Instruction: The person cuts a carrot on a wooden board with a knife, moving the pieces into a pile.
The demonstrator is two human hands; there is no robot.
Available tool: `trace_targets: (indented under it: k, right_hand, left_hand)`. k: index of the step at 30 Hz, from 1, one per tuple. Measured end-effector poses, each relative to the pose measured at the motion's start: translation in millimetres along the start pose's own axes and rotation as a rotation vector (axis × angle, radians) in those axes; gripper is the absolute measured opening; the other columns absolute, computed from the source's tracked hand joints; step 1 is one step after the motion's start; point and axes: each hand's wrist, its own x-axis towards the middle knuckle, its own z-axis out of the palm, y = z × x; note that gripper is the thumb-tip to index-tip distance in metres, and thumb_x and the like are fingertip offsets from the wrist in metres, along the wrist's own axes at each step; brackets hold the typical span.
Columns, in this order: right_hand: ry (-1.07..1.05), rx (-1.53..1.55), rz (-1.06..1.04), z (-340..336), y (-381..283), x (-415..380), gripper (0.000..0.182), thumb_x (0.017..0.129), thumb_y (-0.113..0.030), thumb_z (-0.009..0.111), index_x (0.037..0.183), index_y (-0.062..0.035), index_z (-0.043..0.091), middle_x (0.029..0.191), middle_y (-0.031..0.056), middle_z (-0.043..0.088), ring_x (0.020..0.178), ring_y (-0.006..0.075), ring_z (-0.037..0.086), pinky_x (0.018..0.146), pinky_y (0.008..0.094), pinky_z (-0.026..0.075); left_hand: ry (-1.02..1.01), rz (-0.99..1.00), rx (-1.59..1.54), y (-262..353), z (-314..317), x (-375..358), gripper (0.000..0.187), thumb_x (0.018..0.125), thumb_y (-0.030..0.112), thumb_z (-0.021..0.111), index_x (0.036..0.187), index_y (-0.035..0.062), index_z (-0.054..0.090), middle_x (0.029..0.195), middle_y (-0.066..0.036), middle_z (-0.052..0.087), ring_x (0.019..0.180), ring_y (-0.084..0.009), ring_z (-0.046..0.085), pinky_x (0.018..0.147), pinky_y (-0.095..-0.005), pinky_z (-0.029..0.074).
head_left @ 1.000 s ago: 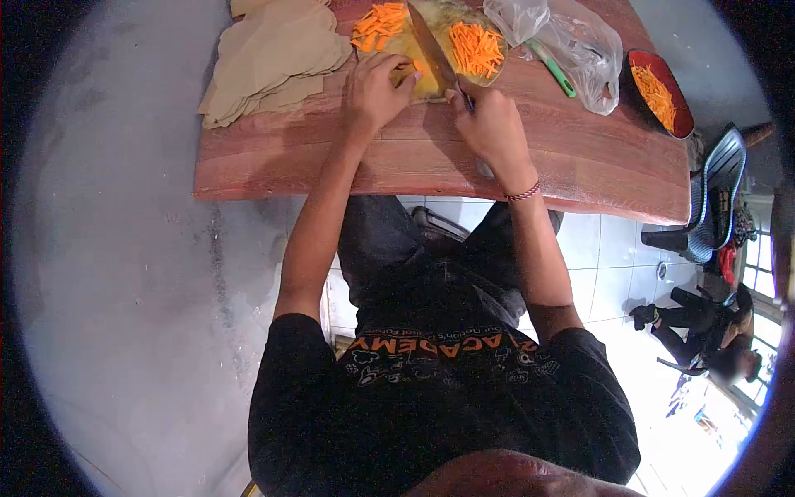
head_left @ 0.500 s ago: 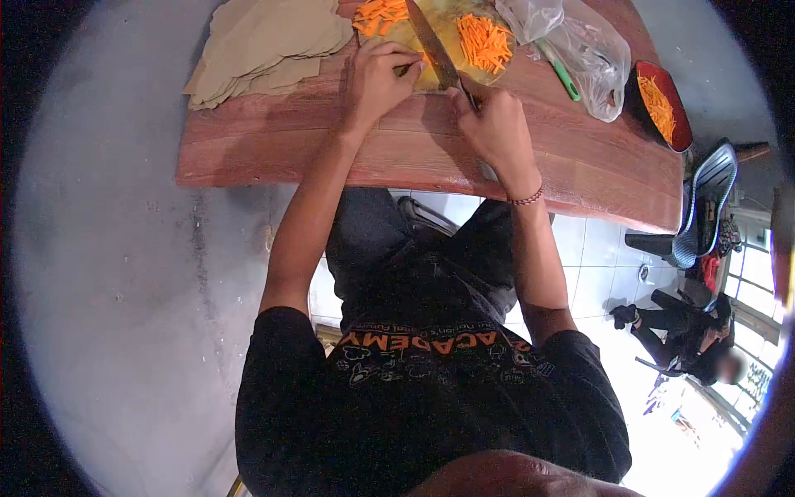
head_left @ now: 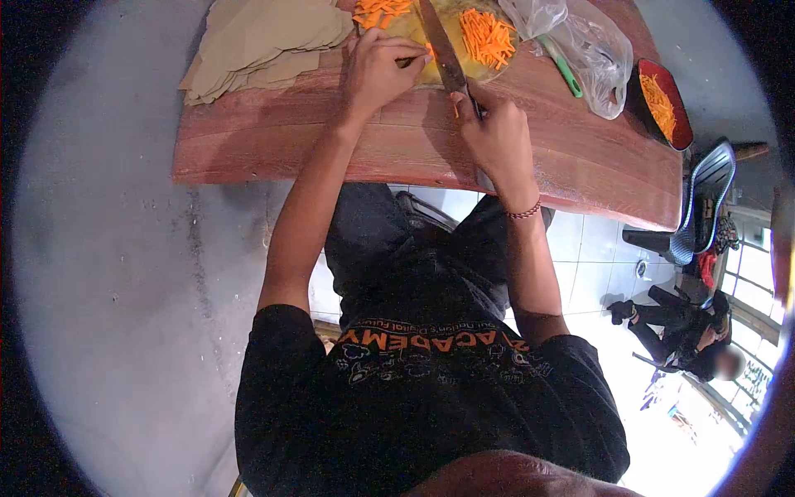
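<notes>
My right hand [head_left: 499, 137] grips the handle of a kitchen knife [head_left: 445, 51], its long blade pointing away from me over a yellowish round cutting board [head_left: 432, 76]. Left of the blade, my left hand [head_left: 381, 73] is closed in a pinch, fingertips on a small carrot piece [head_left: 429, 50] at the board. Thin carrot sticks [head_left: 487, 39] are heaped on the board's right side. Thicker carrot pieces [head_left: 381, 12] lie at its far left, cut off by the frame's top edge.
Brown paper sheets [head_left: 265, 45] are stacked on the wooden table [head_left: 281, 149] at left. A clear plastic bag [head_left: 598, 62] and a green-handled tool [head_left: 569, 78] lie at right, near a dark red bowl [head_left: 682, 124] of carrot shreds. A chair [head_left: 710, 195] and a seated person [head_left: 675, 331] are beyond.
The knife blade has shifted slightly to the right, away from my left fingertips. My left hand stays pinched at nearly the same spot.
</notes>
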Motion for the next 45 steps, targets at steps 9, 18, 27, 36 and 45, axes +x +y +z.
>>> trace_targets:
  k: [9, 18, 27, 36, 45]
  right_hand:
    - [0.000, -0.010, -0.007, -1, -3, -4, 0.027, 0.092, -0.024, 0.060, 0.109, -0.0050, 0.069, 0.079, 0.0294, 0.065, 0.077, 0.0475, 0.065, 0.068, 0.0528, 0.053]
    - [-0.005, -0.089, -0.043, 2, -8, -4, 0.026, 0.092, -0.024, 0.059, 0.106, -0.0040, 0.068, 0.075, 0.0288, 0.064, 0.074, 0.0468, 0.065, 0.065, 0.0534, 0.053]
    - [0.009, -0.194, -0.046, 32, 8, 26, 0.022, 0.092, -0.023, 0.058, 0.102, -0.0044, 0.066, 0.077, 0.0293, 0.063, 0.076, 0.0486, 0.063, 0.064, 0.0552, 0.051]
    - [0.076, -0.135, -0.079, 15, 0, 29, 0.019, 0.089, -0.018, 0.062, 0.090, 0.0008, 0.066, 0.075, 0.0282, 0.065, 0.071, 0.0469, 0.065, 0.064, 0.0521, 0.054]
    - [0.078, -0.062, -0.080, 19, -8, 7, 0.025, 0.093, -0.024, 0.059, 0.095, 0.0002, 0.065, 0.072, 0.0290, 0.063, 0.072, 0.0477, 0.065, 0.063, 0.0544, 0.053]
  left_hand:
    - [0.028, 0.116, 0.080, -2, -1, 1, 0.016, 0.083, 0.028, 0.076, 0.089, 0.0137, 0.080, 0.093, -0.001, 0.076, 0.085, -0.0210, 0.064, 0.079, -0.0337, 0.052]
    - [0.035, 0.145, 0.114, -2, -1, 1, 0.016, 0.083, 0.030, 0.077, 0.088, 0.0158, 0.080, 0.093, 0.000, 0.076, 0.084, -0.0208, 0.063, 0.077, -0.0331, 0.052]
    - [-0.007, 0.115, 0.142, -1, -3, 0, 0.017, 0.084, 0.033, 0.075, 0.090, 0.0186, 0.080, 0.096, 0.005, 0.075, 0.090, -0.0185, 0.062, 0.086, -0.0347, 0.047]
    - [0.103, 0.144, 0.023, -4, 2, 0, 0.016, 0.077, 0.024, 0.079, 0.089, 0.0140, 0.080, 0.088, -0.001, 0.076, 0.080, -0.0211, 0.064, 0.080, -0.0343, 0.053]
    - [0.084, 0.133, 0.033, -2, -1, -2, 0.014, 0.077, 0.021, 0.079, 0.089, 0.0143, 0.080, 0.092, 0.000, 0.076, 0.084, -0.0206, 0.064, 0.079, -0.0340, 0.053]
